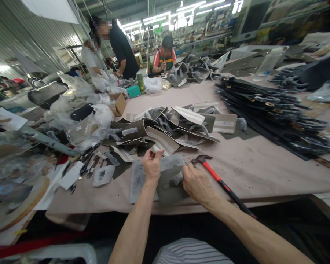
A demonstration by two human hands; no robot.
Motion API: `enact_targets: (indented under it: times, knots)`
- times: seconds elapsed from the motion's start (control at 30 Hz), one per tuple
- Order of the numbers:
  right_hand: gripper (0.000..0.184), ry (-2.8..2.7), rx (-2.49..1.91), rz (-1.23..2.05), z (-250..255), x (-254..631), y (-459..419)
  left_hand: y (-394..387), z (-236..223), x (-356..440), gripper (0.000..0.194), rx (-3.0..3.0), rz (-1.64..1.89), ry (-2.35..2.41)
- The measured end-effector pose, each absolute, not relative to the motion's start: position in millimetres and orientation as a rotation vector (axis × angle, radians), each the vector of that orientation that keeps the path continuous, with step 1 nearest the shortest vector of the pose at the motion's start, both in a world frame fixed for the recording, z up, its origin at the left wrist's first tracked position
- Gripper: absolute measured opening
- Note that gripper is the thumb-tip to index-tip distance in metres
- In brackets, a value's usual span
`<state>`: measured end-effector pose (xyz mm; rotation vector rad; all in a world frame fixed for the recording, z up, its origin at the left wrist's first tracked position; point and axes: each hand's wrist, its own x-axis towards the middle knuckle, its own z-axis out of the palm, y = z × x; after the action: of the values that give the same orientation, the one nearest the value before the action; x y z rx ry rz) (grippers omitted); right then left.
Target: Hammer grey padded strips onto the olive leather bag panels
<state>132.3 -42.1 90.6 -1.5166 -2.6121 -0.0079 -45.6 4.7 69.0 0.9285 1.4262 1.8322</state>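
Observation:
A dark grey-green bag panel (169, 190) lies partly over a grey slab (137, 183) at the table's near edge. A plastic-wrapped handle (177, 178) sits on that panel. My right hand (197, 183) is closed at the panel's right edge, beside the wrapped handle; its fingertips are partly hidden. Above the slab, my left hand (151, 167) is raised with fingers pinched together around a small whitish piece, too blurred to name. A claw hammer (214, 174) with a red and black handle lies just right of my right hand.
More panels with wrapped handles (165, 128) are heaped beyond my hands. Stacked black bag pieces (264, 113) stand at right. Plastic bags (101, 115), a cardboard box (118, 104) and small metal parts (95, 161) lie at left. Several people are across the table.

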Motion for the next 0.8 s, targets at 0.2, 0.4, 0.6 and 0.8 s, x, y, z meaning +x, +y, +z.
enact_targets:
  times: [0.2,0.4,0.6,0.8]
  knots:
    - [0.034,-2.434,-1.734,0.386,98,130,-41,-6,83,-46,0.021,1.09,1.726,1.394]
    - [0.046,-2.367,-1.73,0.701,55,118,-57,-2,18,-23,0.014,1.072,1.498,1.35]
    - [0.055,-2.15,-1.577,0.929,46,128,-64,-3,-9,-26,0.014,1.154,1.381,1.404]
    - [0.044,-2.097,-1.838,0.297,35,198,-43,-5,-8,-27,0.014,1.152,1.377,1.402]
